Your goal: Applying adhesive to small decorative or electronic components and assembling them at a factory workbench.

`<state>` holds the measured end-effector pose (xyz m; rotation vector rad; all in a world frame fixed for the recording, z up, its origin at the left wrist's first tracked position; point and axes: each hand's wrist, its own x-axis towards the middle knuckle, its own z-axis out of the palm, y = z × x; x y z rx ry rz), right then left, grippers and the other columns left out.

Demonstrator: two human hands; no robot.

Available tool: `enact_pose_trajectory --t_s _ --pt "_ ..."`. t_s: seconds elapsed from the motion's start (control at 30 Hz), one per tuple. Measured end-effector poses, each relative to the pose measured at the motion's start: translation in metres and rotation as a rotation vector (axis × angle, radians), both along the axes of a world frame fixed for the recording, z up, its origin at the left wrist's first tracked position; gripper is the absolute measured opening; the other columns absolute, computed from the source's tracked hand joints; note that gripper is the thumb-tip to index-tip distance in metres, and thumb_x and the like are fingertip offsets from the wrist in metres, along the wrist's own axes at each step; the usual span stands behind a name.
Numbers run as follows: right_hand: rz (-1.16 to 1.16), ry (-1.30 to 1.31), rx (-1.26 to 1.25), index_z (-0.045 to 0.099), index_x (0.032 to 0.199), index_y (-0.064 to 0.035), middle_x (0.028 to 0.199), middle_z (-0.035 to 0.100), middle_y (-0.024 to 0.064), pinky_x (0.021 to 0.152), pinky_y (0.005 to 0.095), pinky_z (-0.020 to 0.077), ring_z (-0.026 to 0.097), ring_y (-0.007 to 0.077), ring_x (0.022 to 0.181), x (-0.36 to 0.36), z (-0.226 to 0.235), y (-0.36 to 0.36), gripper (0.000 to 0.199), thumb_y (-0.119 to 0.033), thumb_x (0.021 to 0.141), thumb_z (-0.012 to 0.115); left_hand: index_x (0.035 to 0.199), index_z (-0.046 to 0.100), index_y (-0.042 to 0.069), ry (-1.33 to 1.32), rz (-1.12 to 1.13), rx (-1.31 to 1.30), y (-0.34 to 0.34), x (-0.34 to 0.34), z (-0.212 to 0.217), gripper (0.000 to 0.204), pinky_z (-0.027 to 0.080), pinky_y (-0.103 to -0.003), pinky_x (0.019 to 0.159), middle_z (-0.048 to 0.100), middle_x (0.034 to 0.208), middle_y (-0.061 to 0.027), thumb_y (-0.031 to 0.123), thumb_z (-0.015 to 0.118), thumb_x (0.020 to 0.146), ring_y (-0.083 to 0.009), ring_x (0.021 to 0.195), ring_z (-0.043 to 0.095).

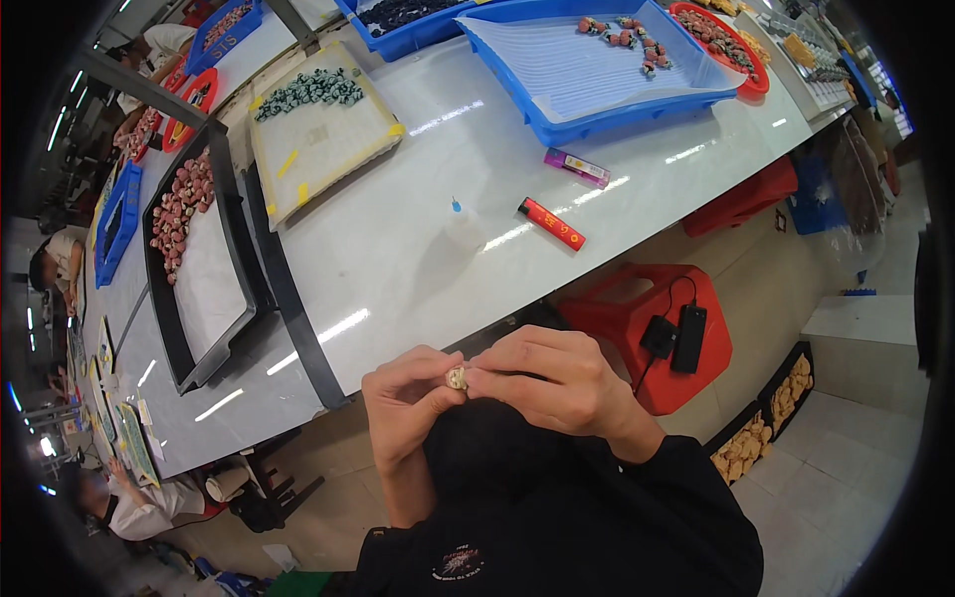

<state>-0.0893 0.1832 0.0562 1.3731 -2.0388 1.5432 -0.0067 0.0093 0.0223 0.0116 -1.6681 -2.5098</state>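
Looking cream, a small rounded piece (457,378) fills left hand's (408,395) grip; right hand's (557,378) unclear

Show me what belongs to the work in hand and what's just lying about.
Likely in use:
small pale piece, between left hand and right hand
perhaps white bottle with blue tip

Apparently lying about:
red oblong item
purple oblong item
black devices on red stool

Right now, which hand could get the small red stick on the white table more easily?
Probably the right hand: the red stick lies almost straight ahead of it, farther from the left hand. Both hands are busy at a small pale piece, though.
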Motion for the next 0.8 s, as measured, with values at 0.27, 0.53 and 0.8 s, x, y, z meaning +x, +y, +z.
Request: enact_pose_trajectory --t_s 0.27,0.53,0.8 --pt "0.070 -0.118 -0.056 0.064 0.085 -0.0016 0.080 0.063 0.0046 0.060 0.0271 0.0524 0.063 0.0187 0.071 0.002 -0.006 0.001 0.020 0.002 0.066 0.070 0.098 0.066 -0.007 -0.009 -0.008 -0.029 0.001 0.001 0.003 0.031 0.049 -0.024 0.063 0.064 0.086 -0.0141 -0.004 0.075 0.069 -0.0158 0.073 0.061" --pt "0.051 -0.134 -0.139 0.067 0.081 -0.0003 0.076 0.065 0.0073 0.054 0.0256 0.0518 0.064 0.0201 0.066 0.003 -0.018 0.005 0.020 0.001 0.063 0.077 0.097 0.067 -0.007 -0.038 -0.023 -0.160 0.005 -0.003 0.008 0.029 0.049 -0.023 0.062 0.064 0.085 -0.0137 -0.005 0.075 0.069 -0.0155 0.072 0.061" --pt "-0.055 -0.245 -0.212 0.065 0.082 -0.0009 0.080 0.065 0.0077 0.055 0.0256 0.0515 0.064 0.0182 0.065 0.000 -0.026 0.005 0.016 -0.001 0.069 0.075 0.105 0.064 -0.006 -0.045 -0.016 -0.256 0.012 -0.017 0.016 0.028 0.045 -0.022 0.068 0.060 0.086 -0.0076 0.004 0.070 0.079 -0.0131 0.077 0.056"
